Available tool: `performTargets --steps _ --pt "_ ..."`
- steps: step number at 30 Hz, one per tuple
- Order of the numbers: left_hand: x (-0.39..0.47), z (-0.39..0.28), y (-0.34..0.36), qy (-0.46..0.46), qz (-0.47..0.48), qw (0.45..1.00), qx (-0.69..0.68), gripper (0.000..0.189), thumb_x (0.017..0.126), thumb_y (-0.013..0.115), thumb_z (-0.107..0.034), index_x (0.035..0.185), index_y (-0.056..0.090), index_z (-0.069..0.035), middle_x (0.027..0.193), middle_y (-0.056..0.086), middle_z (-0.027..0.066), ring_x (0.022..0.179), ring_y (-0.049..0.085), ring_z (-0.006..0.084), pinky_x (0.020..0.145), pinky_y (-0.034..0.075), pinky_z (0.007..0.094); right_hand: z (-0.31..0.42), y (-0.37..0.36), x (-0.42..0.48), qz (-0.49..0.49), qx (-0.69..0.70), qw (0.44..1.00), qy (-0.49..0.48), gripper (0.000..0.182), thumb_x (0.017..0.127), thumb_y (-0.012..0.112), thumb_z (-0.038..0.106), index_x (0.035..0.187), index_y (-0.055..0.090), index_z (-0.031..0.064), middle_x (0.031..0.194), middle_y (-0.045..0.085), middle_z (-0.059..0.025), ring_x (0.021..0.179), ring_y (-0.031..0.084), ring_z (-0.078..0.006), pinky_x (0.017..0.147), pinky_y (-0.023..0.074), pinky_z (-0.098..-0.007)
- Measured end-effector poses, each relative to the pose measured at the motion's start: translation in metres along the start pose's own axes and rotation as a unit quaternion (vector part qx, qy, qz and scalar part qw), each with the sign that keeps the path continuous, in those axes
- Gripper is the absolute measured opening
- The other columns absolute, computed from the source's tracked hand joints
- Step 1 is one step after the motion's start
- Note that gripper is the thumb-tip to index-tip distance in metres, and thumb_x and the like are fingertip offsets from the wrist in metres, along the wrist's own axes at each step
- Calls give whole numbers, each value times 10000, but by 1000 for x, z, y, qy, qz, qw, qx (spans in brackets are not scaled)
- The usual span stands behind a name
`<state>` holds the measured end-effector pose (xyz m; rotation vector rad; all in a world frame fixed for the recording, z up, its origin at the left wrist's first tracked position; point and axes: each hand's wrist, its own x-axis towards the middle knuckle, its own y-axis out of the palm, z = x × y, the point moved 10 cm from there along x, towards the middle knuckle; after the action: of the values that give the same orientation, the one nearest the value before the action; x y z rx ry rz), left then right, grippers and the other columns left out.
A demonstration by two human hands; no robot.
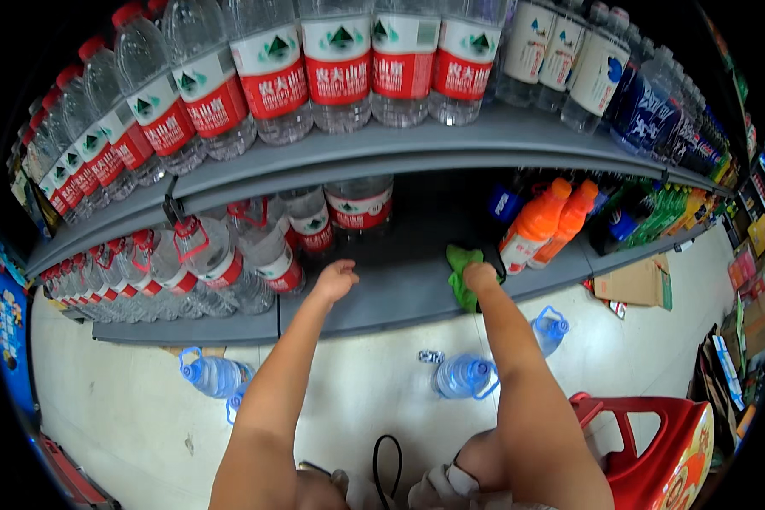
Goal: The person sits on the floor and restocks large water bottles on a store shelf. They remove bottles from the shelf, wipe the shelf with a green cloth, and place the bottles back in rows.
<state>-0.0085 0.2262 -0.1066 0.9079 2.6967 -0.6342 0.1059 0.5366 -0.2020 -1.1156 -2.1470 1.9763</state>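
My right hand [480, 278] grips a green cloth [462, 271] at the front of the grey lower shelf [382, 287], close beside two orange drink bottles [529, 223]. Part of the cloth hangs below my fingers. Over the same shelf, further left, my left hand [336, 280] is held with its fingers partly curled and nothing visible in it. Large water bottles with red handles [271, 255] stand to its left, and more big water bottles [359, 207] are behind it, deeper in the shelf.
Water bottles with red labels [338, 70] line the upper shelf. Blue-capped water jugs [462, 376] and a small can [431, 356] are on the floor. A red plastic stool [644, 446] is at the lower right, flattened cardboard [631, 284] beyond it.
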Motion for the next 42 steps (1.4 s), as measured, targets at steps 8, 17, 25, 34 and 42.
performTargets --steps 8,17,25,34,42 --pt "8 12 -3 17 -5 998 59 453 678 567 -55 1111 453 14 1027 517 129 945 494 192 782 399 271 -12 -28 -28 49 74 990 110 371 761 502 216 1114 491 101 1204 416 -92 1100 412 -282 761 434 -427" --pt "3 21 -22 18 -17 998 56 459 681 550 -48 1122 441 19 1099 486 142 1001 473 202 821 379 271 7 -9 -16 115 215 962 126 899 606 588 417 1319 82 206 1355 -16 -184 1206 194 -394 940 253 -472" --pt "-5 19 -41 16 -43 999 23 466 669 540 -68 1117 450 17 1109 489 166 1026 475 241 845 373 290 172 -51 -80 86 110 990 -16 697 674 544 260 1289 216 231 1320 139 -168 1109 370 -373 840 393 -407" --pt "-6 -24 -15 60 -23 998 -7 466 662 535 -48 1115 449 25 1093 493 177 1021 475 236 838 378 287 329 -15 -223 240 99 809 -527 512 545 607 246 1037 536 120 882 583 -116 798 560 -216 663 451 -306" --pt "-12 -26 -41 90 -55 994 -16 461 643 542 -43 1090 465 39 1058 516 166 995 490 226 826 390 289 261 -114 -167 120 150 889 -416 468 514 564 240 947 586 66 861 603 -105 760 582 -223 637 462 -328"
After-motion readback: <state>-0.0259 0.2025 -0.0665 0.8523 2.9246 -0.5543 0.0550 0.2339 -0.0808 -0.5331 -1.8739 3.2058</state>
